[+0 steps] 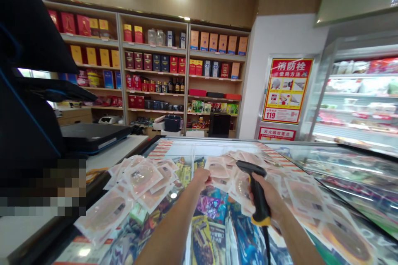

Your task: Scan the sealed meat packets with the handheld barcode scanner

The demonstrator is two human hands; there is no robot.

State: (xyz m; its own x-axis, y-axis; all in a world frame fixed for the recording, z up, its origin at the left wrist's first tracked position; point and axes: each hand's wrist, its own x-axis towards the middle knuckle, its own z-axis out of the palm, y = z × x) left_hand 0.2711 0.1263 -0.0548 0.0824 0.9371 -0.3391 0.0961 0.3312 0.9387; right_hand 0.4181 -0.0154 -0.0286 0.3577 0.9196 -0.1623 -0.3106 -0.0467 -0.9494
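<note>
lying beneath pinkish pouches (144, 176), colourful packets (202, 236) inside the glass-topped chest (183, 148)

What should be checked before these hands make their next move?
1. Scanner held securely: ok; the right hand is wrapped around the handle of the scanner.
2. Scanner cable clear of the other hand: ok; the cable hangs below the handle, away from the left hand.
3. Left hand gripping the pale packet: cannot tell; the fingers are at its edge, but their hold is unclear.
4. Packets lying singly: not ok; those in the left pile overlap.
</note>
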